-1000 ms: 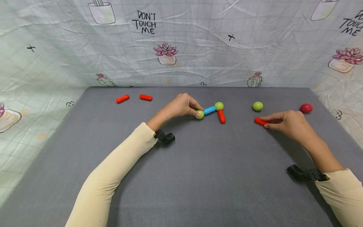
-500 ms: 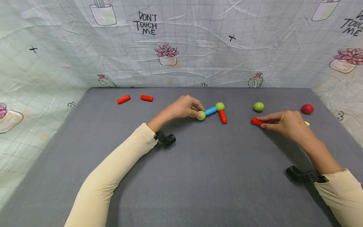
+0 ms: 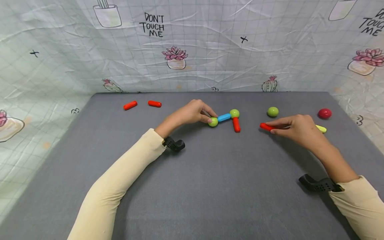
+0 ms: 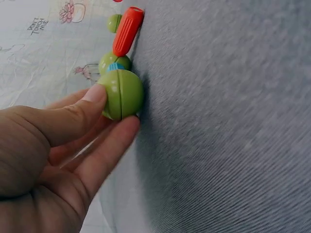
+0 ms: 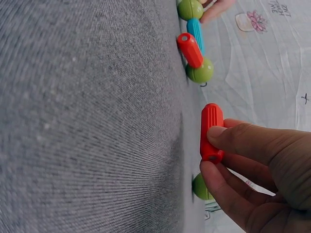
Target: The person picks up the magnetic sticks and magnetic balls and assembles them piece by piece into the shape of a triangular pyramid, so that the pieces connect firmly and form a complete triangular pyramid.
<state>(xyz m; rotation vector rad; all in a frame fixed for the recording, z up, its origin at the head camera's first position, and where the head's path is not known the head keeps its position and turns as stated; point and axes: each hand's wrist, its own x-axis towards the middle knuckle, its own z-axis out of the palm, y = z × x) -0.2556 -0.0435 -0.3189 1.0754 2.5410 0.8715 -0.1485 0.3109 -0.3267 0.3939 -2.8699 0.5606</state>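
Note:
My left hand (image 3: 196, 112) pinches a green ball (image 4: 121, 94) between thumb and fingers, low over the grey tabletop. From that ball a blue rod (image 3: 224, 117) runs to a second green ball (image 3: 234, 113), and a red rod (image 3: 236, 124) extends from the second ball toward me. These pieces form a bent chain. To the right, my right hand (image 3: 297, 128) holds another red rod (image 5: 212, 131), ribbed along its side, with the thumb on one face and fingers behind. Its free end points left toward the chain, with a gap between them.
A loose green ball (image 3: 272, 111) lies behind my right hand. Farther right are a red ball (image 3: 324, 113) and a yellow piece (image 3: 321, 128), partly hidden by the hand. Two red rods (image 3: 130, 105) lie at the back left. A patterned cloth (image 3: 210, 46) hangs behind the table.
My right hand has carried its red rod left toward the chain, uncovering the yellow piece behind it. My left hand keeps its grip on the green ball, almost still.

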